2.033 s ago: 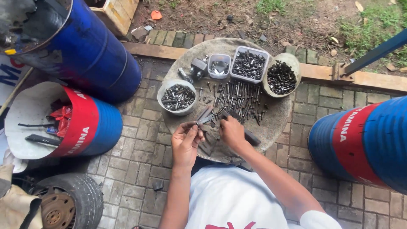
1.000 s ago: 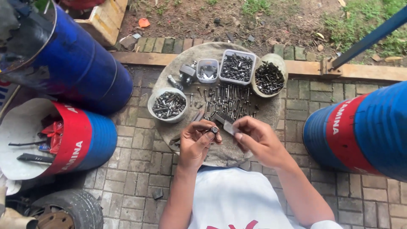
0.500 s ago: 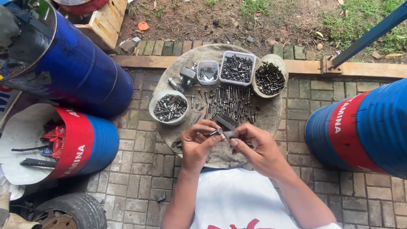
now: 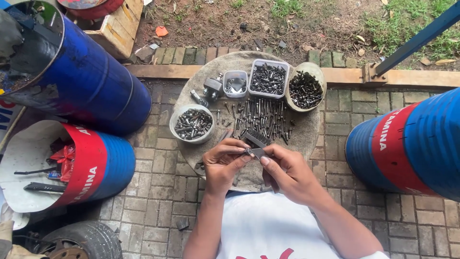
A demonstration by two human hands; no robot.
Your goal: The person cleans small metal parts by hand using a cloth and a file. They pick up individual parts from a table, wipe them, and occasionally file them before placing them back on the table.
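Head camera, straight down, near round table.

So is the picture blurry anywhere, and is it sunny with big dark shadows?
Head view: soft, even daylight, no hard shadows or glare. The bolts on the round mat look sharp; the left hand and right hand are fairly clear, though the small dark part pinched between them is too tiny to make out. The blue drums bulge at the edges, a wide-lens bend.

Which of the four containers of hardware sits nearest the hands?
The round white bowl of bolts, alone at the slab's left, just above the left hand; the other three line the far edge.
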